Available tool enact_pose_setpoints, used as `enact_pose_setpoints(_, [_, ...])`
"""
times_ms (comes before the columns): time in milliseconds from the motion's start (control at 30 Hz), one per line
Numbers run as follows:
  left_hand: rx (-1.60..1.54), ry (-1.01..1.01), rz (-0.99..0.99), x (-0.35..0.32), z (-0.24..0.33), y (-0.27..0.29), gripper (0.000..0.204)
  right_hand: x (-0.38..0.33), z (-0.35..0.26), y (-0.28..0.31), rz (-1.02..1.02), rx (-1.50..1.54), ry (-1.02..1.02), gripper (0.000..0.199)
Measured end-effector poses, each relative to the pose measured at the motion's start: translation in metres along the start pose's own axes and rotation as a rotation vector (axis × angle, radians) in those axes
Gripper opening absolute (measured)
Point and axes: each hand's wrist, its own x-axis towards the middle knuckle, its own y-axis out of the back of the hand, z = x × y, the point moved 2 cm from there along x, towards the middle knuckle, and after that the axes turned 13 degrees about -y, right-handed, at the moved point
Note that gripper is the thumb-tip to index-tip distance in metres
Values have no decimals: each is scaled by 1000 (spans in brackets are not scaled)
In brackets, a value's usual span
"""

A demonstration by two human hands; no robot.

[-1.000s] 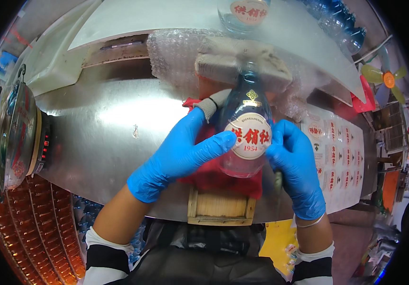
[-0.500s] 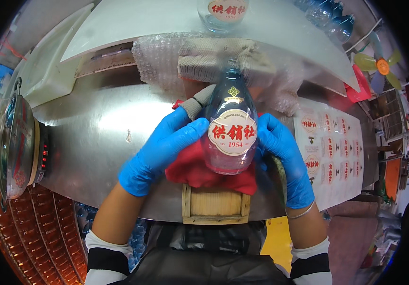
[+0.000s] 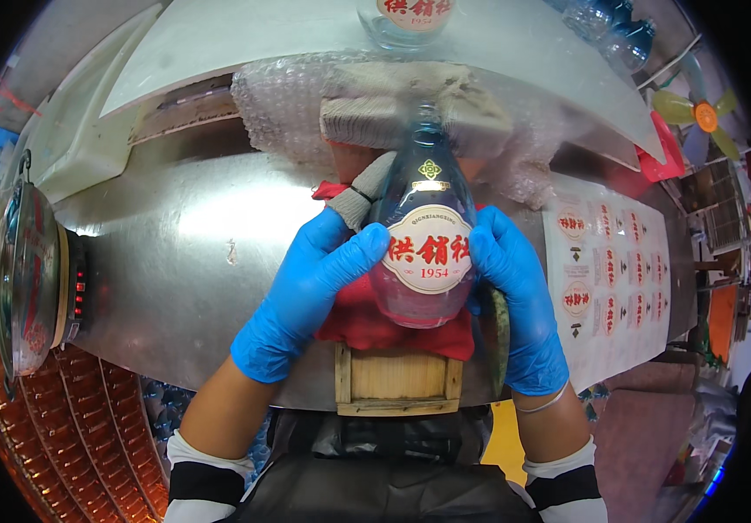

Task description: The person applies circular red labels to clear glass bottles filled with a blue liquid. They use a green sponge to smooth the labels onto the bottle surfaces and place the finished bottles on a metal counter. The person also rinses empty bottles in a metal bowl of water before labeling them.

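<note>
A blue-tinted glass bottle (image 3: pixel 425 288) lies tilted back, neck away from me, its base over a red cloth (image 3: pixel 393 327) on a small wooden frame (image 3: pixel 399 381). A cream label (image 3: pixel 429 268) with red characters covers its front. My left hand (image 3: pixel 327 266), blue-gloved with a grey knit cover on a finger, grips the bottle's left side, thumb at the label's left edge. My gloved right hand (image 3: pixel 511 279) grips the other side, its thumb on the label's right edge. A greenish curved strip (image 3: pixel 499 340) sticks out below the right palm; its hold is partly hidden.
A white sheet of labels (image 3: pixel 611 279) lies on the right of the metal table (image 3: pixel 184 305). Behind the bottle are a padded rest (image 3: pixel 367 118) and bubble wrap (image 3: pixel 275 109). Another labelled bottle (image 3: pixel 406 26) stands beyond. A round pan (image 3: pixel 27 270) is at left, a small fan (image 3: pixel 704 116) at right.
My right thumb has shifted onto the label's right edge, and the right forearm has swung slightly inward. My left thumb stays at the left edge. The bottle sits slightly lower in view.
</note>
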Motion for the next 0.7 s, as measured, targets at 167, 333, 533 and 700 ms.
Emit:
enact_pose_setpoints(167, [-92,16,83,2,-4,4,60,-9,-8,4,-47,11,-120,23])
enact_pose_setpoints(333, [141,-33,-53,0,6,-6,68,-9,-2,0,24,-167,55,28])
enact_pose_setpoints(533, [68,29,-28,-2,4,-2,68,-10,-1,4,-68,-14,19,25])
enact_pose_setpoints(700, [92,76,1,-5,3,3,65,-7,-3,18,-131,-6,-166,20])
